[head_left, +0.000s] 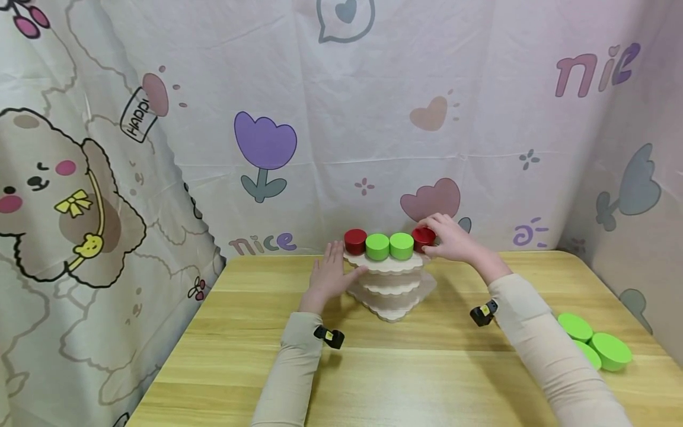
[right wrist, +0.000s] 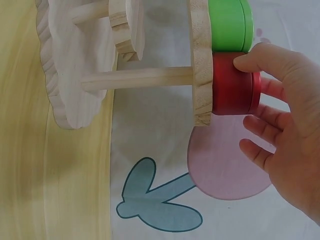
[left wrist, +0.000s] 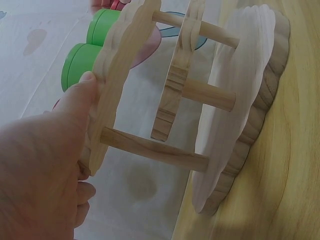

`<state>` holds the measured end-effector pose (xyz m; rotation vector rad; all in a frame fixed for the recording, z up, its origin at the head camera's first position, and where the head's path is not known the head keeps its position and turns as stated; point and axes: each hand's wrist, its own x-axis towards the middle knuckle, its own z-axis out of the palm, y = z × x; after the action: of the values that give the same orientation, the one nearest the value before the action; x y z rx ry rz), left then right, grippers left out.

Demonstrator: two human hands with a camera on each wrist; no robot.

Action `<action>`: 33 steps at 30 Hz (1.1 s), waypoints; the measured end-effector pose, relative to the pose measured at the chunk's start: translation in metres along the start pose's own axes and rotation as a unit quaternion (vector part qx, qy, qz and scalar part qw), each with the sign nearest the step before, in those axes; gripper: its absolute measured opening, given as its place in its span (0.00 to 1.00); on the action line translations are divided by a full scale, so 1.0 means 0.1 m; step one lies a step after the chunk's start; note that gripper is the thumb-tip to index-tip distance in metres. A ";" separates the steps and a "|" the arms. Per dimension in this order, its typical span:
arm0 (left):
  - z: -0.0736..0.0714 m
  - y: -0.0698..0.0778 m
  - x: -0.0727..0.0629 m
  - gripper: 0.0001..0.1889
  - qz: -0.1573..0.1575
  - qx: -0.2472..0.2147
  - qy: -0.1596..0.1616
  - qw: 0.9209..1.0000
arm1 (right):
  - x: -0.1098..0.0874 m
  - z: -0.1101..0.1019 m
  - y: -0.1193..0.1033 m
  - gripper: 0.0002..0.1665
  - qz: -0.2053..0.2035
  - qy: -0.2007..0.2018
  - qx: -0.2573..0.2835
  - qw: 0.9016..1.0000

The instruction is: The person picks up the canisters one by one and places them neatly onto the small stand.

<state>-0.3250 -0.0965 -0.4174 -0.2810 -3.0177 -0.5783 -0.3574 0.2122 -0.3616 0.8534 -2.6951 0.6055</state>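
Note:
A wooden tiered stand [head_left: 392, 296] with scalloped shelves joined by round dowels stands at the table's back. Along its top shelf sit a red round tin [head_left: 355, 242], two green round tins [head_left: 377, 247] and another red round tin [head_left: 424, 238] at the right end. My right hand [head_left: 453, 240] pinches that right-hand red tin [right wrist: 232, 85] between thumb and fingers, its base against the shelf. At the shelf's left end is my left hand [head_left: 328, 276], fingers stretched along the side. Its thumb [left wrist: 80, 95] touches the shelf's front edge near a green tin [left wrist: 80, 62].
Three green round tins [head_left: 610, 351] stand grouped on the wooden table [head_left: 373, 385] at the right, beside my right forearm. A printed curtain [head_left: 341, 118] hangs close behind the stand and along both sides. Each wrist wears a small black camera [head_left: 482, 313].

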 end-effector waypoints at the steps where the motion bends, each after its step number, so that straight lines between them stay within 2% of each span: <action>1: 0.00 0.00 0.00 0.54 0.000 0.000 -0.001 1.000 | 0.00 0.00 0.00 0.28 -0.001 0.002 -0.002 1.000; 8: -0.02 0.00 -0.01 0.54 0.000 -0.002 -0.002 1.000 | -0.11 -0.02 0.01 0.29 -0.023 0.031 0.001 0.999; 16: 0.00 -0.02 0.01 0.55 0.002 0.008 0.000 1.000 | -0.29 -0.09 0.01 0.28 -0.021 0.045 0.009 0.999; 21: 0.01 -0.02 0.01 0.55 0.004 0.005 0.002 1.000 | -0.45 -0.11 0.03 0.27 -0.039 0.064 -0.010 0.997; 33: 0.01 -0.02 0.01 0.55 0.001 0.004 0.001 1.000 | -0.92 -0.13 0.07 0.23 -0.052 0.105 -0.059 0.991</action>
<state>-0.3259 -0.0974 -0.4191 -0.2837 -3.0165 -0.5666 -0.2867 0.2684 -0.3844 0.8413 -2.4542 0.4793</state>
